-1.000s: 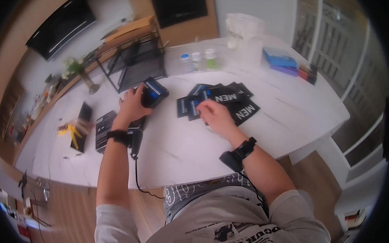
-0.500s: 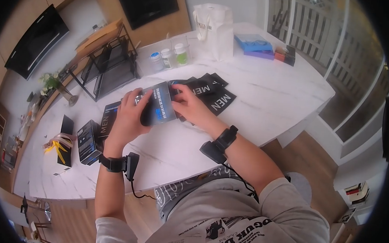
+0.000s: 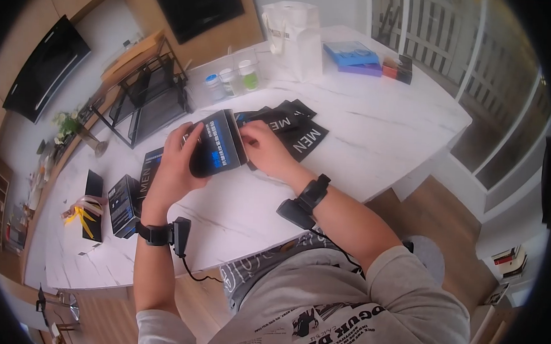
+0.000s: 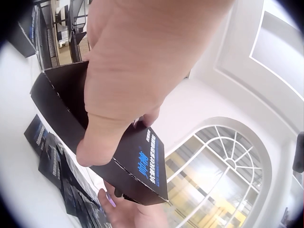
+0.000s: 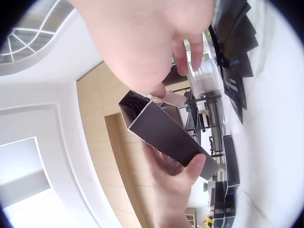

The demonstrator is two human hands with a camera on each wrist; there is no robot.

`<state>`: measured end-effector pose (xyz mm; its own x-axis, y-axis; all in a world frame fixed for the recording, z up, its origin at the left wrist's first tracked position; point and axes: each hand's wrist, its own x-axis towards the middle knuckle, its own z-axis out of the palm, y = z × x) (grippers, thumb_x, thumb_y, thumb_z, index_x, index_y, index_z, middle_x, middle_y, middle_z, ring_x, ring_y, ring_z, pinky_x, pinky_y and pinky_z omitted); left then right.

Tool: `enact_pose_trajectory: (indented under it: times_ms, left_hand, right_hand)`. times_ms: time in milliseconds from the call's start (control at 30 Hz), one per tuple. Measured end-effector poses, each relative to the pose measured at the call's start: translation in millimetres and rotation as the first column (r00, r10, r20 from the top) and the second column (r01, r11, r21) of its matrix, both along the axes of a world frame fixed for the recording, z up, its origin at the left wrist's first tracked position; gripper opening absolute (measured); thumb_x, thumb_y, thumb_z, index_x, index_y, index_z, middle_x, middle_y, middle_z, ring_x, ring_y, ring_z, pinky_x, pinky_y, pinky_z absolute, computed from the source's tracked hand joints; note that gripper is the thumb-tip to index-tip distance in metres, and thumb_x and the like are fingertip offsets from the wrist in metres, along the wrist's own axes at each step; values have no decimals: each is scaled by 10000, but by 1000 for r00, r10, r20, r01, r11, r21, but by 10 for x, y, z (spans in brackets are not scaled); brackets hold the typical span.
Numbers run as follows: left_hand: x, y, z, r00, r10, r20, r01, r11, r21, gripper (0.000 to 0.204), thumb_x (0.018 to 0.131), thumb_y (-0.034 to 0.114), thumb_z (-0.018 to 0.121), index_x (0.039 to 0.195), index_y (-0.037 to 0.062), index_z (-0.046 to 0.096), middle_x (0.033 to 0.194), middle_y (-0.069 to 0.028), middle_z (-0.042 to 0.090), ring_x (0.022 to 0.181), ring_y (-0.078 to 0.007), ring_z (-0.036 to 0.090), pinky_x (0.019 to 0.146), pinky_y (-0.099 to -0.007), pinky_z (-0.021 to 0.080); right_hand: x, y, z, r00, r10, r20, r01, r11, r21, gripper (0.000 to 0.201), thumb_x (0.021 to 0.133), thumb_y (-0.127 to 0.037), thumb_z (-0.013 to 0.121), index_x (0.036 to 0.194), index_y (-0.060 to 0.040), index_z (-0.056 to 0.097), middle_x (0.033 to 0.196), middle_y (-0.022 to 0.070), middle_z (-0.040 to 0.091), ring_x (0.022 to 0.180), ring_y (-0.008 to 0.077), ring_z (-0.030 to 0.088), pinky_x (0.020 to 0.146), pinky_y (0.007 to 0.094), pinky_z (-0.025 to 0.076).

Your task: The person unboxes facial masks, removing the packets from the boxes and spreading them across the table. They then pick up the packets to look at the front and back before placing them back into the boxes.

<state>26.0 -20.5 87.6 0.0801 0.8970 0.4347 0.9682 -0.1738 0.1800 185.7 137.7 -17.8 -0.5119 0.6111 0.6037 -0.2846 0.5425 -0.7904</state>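
At the left of the head view, a wall screen point(image 3: 47, 66) hangs at the upper left, with a vase of flowers point(image 3: 69, 124) below it. Lower down, a ribboned box point(image 3: 92, 220) stands on the white table point(image 3: 377, 127), a yellow ribbon point(image 3: 84, 212) at its side. Just right of it are a dark box point(image 3: 123, 206) and a box marked MEN point(image 3: 145, 181), close by the left forearm. Left of centre, the left hand point(image 3: 177, 167) grips the black box point(image 3: 220, 141), its thumb and fingers spread and bent round the sides; the box is tilted, blue and white print showing, its open end towards the right hand point(image 3: 267, 150). A black rack point(image 3: 151, 97) stands beyond the left hand. Three bottles point(image 3: 227, 81) are farther back, right of the rack. The right hand has its fingers partly bent, thumb and a fingertip pinching the flap at the box's open end. Beyond and right of that hand, black packets point(image 3: 305, 141) lie overlapping. A white paper bag point(image 3: 294, 45) stands at the upper centre, then a blue box point(image 3: 350, 53) on a purple box point(image 3: 363, 70), and a red and black box point(image 3: 396, 69) just beside them at the upper right.
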Motion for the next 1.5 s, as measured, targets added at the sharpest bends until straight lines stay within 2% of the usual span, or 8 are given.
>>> enact_pose_trajectory:
  times_ms: [67,167,300,433,600,1000,1200,1500]
  left_hand:
    - [-59,19,40,997,-16,-76,15,1000,-13,1049,534,48,838,1480,120,391,1456,-170,374,1311,-371,422,1076,-410,419]
    - [-122,22,211,972,53,-229,-73,994,-83,1045,515,78,841,1468,141,419,1441,-163,402,1314,-373,418,1075,-436,412]
    - [-186,152,486,834,198,-514,-292,950,-108,998,510,112,830,1436,222,473,1434,-98,431,1323,-338,406,1068,-582,364]
    - [-47,277,684,731,139,-668,-301,945,-132,977,517,110,825,1425,248,492,1419,-78,453,1327,-327,405,1084,-619,333]
    - [219,338,845,703,102,-703,-277,951,-139,996,494,89,856,1413,254,510,1434,-73,458,1347,-331,396,1089,-613,333]
    - [458,309,1113,597,76,-798,-317,937,-149,983,527,63,861,1422,241,496,1461,-69,444,1372,-323,381,1138,-611,291]
    - [437,254,1215,600,95,-794,-303,946,-116,990,537,77,864,1434,255,484,1472,-68,437,1381,-321,372,1143,-618,275]
    - [5,33,1184,780,240,-578,-352,932,-87,1008,526,117,864,1443,259,470,1486,-78,417,1386,-328,362,1163,-576,244]
  right_hand:
    - [140,-68,186,967,181,177,-156,977,-148,248,953,-31,515,1185,25,585,948,105,654,810,170,633,779,280,525]
    - [75,-88,102,958,275,-76,-282,872,-401,268,957,-15,480,1202,44,570,917,115,683,849,188,662,795,280,529]
    - [34,3,37,999,32,12,-25,925,-378,311,958,-2,449,1252,27,545,1126,166,663,991,207,674,847,306,537]
    - [8,42,21,990,106,-98,-141,855,-500,319,975,-44,471,1281,43,506,1196,189,594,1081,257,641,893,344,539]
    - [136,-64,197,931,215,-293,-363,614,-701,501,1016,-255,519,1391,29,348,1285,207,516,1177,285,573,1004,388,485]
    - [69,55,62,823,327,-465,-566,403,-719,455,1009,-347,546,1305,-30,410,1214,116,557,1132,221,582,967,398,495]
    - [161,-53,210,835,269,-480,-550,394,-736,349,995,-264,586,1247,-63,452,1161,51,593,1055,158,612,956,397,501]
    - [269,133,183,907,46,-419,-363,591,-721,254,949,-177,639,1167,-86,545,1144,41,630,1064,155,608,928,440,491]
